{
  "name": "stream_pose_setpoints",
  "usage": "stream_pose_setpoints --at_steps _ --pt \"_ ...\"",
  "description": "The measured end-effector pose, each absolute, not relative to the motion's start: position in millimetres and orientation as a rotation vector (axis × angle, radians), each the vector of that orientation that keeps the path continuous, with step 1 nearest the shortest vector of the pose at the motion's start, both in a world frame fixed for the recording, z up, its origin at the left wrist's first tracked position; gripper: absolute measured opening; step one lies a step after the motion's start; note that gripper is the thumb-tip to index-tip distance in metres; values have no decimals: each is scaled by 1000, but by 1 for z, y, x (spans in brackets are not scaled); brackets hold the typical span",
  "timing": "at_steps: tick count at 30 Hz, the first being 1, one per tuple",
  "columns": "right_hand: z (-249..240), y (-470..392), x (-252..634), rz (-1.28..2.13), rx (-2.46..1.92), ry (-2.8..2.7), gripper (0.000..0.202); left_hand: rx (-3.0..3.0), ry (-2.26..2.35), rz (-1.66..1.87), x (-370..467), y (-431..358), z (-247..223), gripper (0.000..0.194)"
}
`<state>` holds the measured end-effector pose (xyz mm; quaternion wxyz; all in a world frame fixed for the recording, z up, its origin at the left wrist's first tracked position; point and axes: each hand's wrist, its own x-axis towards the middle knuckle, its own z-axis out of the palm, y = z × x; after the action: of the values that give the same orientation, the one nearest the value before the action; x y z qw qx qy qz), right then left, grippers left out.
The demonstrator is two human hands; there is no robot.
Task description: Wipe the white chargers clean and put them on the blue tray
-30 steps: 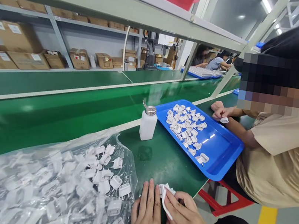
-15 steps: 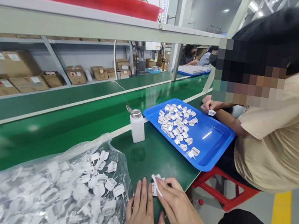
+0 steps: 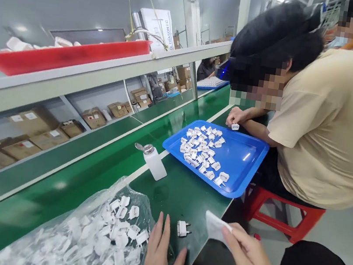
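A white two-pin plug housing (image 3: pixel 182 228) lies on the green work surface, its pins pointing right. Just left of it is my left hand (image 3: pixel 163 254), fingers spread and holding nothing, beside the edge of a clear plastic bag (image 3: pixel 113 200). The bag is full of loose white plug housings (image 3: pixel 101 245). Off to the right, past the table edge, my right hand (image 3: pixel 249 254) pinches a folded white cloth (image 3: pixel 216 228) between thumb and fingers. The cloth is apart from the plug.
A white pump bottle (image 3: pixel 155 165) stands behind the bag. Beyond it, a blue tray (image 3: pixel 241 164) holds many plug housings. A co-worker (image 3: pixel 325 110) on a red stool (image 3: pixel 283 215) holds another plug at the tray. A red bin (image 3: pixel 75 53) sits on the shelf above.
My right hand has moved right, away from the plug, with the cloth. The plug now lies uncovered. My left hand's fingers have spread apart. The view has tilted and shifted.
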<state>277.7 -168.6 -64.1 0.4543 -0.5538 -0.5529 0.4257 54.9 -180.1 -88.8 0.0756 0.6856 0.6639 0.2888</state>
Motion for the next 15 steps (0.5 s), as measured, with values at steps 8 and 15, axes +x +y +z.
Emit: stream_pose_setpoints --at_steps 8,15 --pt "-69 -178 287 1104 -1415 -1228 47 1817 1767 982 59 -153 -62 31" --pt "-59 -193 261 1352 -1122 -955 46 1555 1422 1497 96 -179 -60 34"
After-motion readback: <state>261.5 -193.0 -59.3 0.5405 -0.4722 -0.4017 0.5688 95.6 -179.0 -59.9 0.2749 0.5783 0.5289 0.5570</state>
